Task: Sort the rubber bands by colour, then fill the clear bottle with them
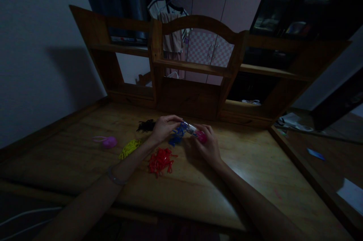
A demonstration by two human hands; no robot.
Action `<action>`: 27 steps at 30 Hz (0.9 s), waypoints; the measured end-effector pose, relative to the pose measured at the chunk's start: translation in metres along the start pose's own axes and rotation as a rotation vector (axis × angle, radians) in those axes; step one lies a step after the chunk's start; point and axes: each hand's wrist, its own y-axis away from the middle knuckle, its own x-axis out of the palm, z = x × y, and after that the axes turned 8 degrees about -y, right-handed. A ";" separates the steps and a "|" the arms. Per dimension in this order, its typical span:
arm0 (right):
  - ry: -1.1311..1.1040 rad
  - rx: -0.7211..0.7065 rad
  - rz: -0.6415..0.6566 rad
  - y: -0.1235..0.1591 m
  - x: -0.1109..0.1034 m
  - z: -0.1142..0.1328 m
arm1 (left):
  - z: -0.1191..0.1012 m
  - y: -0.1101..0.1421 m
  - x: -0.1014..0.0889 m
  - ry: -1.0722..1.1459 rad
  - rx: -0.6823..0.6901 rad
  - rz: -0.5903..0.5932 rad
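In the middle of the desk my right hand (208, 143) is wrapped round a small clear container (190, 128) with a bright pink end (201, 136), tilted toward my left hand. My left hand (166, 127) has its fingers pinched together by the container's other end; what lies between the fingertips is too small and dark to make out. Just below those fingertips is a heap of blue loops or strands (177, 136). Similar heaps lie around my left arm: red (161, 161) nearer me, yellow (129, 148) to the left, black (146, 125) behind the hand.
A purple round thing with a loop (109, 142) lies left on the wooden desk (244, 188). A wooden shelf unit (188, 99) borders the desk's back. To the right, past a raised edge, are papers (351, 195) and a blue card (315, 154).
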 end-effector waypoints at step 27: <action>-0.064 -0.002 0.028 -0.001 0.001 0.003 | -0.011 -0.002 0.000 0.235 0.005 0.026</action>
